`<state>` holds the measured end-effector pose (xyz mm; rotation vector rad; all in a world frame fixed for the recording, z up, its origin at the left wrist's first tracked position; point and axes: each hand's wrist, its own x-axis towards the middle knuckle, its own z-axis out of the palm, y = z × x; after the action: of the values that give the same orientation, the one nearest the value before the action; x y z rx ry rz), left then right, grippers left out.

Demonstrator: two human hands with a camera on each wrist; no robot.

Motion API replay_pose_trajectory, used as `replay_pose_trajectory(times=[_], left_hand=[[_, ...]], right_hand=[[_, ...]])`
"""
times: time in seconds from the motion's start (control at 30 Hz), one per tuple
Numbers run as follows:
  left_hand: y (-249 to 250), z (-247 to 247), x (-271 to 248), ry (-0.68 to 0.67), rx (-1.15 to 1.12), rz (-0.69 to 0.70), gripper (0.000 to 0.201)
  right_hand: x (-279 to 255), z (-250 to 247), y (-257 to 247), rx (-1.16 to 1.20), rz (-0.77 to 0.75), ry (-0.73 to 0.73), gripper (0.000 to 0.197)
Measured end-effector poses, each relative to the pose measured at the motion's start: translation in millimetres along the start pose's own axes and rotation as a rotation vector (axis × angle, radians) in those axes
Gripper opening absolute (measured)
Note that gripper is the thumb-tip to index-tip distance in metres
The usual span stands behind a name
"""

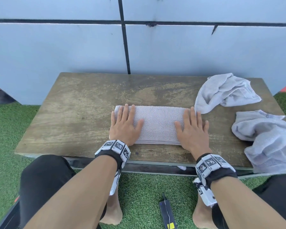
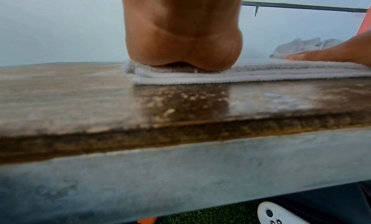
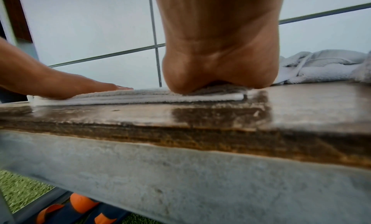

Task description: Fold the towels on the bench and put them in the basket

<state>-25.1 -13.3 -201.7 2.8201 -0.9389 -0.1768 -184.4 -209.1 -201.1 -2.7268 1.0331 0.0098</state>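
A pale grey towel (image 1: 157,124), folded into a long strip of several layers, lies across the middle of the worn wooden bench (image 1: 76,113). My left hand (image 1: 125,124) lies flat on its left end, fingers straight and spread. My right hand (image 1: 192,128) lies flat on its right end the same way. In the left wrist view the heel of the left hand (image 2: 180,52) presses the towel's stacked edge (image 2: 240,78). The right wrist view shows the right hand's heel (image 3: 216,68) on the towel (image 3: 140,95). No basket shows in any view.
Two crumpled grey towels lie at the bench's right end, one at the back (image 1: 224,91) and one at the front corner (image 1: 267,139) hanging over the edge. A tiled wall (image 1: 73,47) stands behind the bench. Green turf (image 1: 147,192) and a dark device (image 1: 168,214) lie below.
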Motion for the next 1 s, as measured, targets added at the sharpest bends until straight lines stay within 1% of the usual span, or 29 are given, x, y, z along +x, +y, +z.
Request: replay_pose_trajectory(times=[0.07,0.1,0.17,0.27,0.3,0.33,0.4,0.47,0.53,0.57,0.63,0.67,0.7,0.77,0.8,0.87,0.93,1.0], left_hand=[[3.1,-4.3,-2.6,-0.024,0.010,-0.039,0.075],[4.7,-6.4,-4.2,-0.038,0.029,-0.062,0.076],[7.6,-12.9,-7.8,-0.083,0.113,-0.099,0.080],[9.7,-26.8,-11.2,-0.108,0.256,-0.136,0.087],[10.2,-32.3,-12.8,-0.104,0.267,-0.158,0.090],[10.5,-37.2,-14.5,-0.101,0.268,-0.184,0.093],[10.3,-45.6,-19.5,-0.139,0.225,-0.259,0.097],[8.6,-51.9,-24.6,-0.208,0.115,-0.360,0.098],[6.1,-58.4,-29.9,-0.236,-0.038,-0.394,0.090],[4.0,-61.6,-32.5,-0.239,-0.131,-0.378,0.078],[-0.1,-65.9,-36.5,-0.254,-0.312,-0.355,0.049],[-1.1,-69.0,-37.7,-0.260,-0.370,-0.354,0.041],[-1.6,-71.6,-38.7,-0.274,-0.410,-0.351,0.044],[0.0,-77.3,-40.3,-0.302,-0.510,-0.325,0.059],[1.4,-79.5,-41.2,-0.319,-0.572,-0.300,0.061],[5.0,-83.4,-43.3,-0.358,-0.693,-0.254,0.056],[8.6,-88.5,-44.8,-0.369,-0.748,-0.219,0.049],[13.6,-94.5,-43.9,-0.344,-0.783,-0.225,0.031]], right_hand=[[-3.2,-2.5,-1.7,-0.041,-0.021,-0.016,0.068],[-5.8,-3.8,-2.0,-0.071,-0.046,0.005,0.065],[-15.1,-9.7,-4.7,-0.132,-0.119,0.101,0.056],[-33.7,-15.4,-14.0,-0.156,-0.287,0.296,0.033],[-39.9,-17.1,-18.6,-0.129,-0.340,0.321,0.026],[-44.9,-19.1,-23.6,-0.096,-0.375,0.312,0.023],[-50.4,-19.9,-31.1,-0.043,-0.373,0.206,0.022],[-50.3,-18.9,-35.5,-0.008,-0.325,0.110,0.022],[-47.9,-19.8,-36.8,0.025,-0.309,0.084,0.023],[-46.3,-21.1,-37.2,0.043,-0.313,0.069,0.025],[-43.7,-23.1,-35.4,0.076,-0.312,0.001,0.035],[-42.9,-23.6,-33.6,0.092,-0.309,-0.046,0.042],[-43.1,-23.8,-31.9,0.109,-0.311,-0.087,0.048],[-45.3,-22.9,-28.7,0.145,-0.340,-0.130,0.057],[-47.1,-21.6,-26.6,0.160,-0.362,-0.144,0.060],[-52.4,-21.1,-24.1,0.199,-0.385,-0.201,0.068],[-59.2,-23.0,-24.1,0.232,-0.389,-0.286,0.074],[-65.8,-25.5,-26.7,0.203,-0.420,-0.323,0.083]])
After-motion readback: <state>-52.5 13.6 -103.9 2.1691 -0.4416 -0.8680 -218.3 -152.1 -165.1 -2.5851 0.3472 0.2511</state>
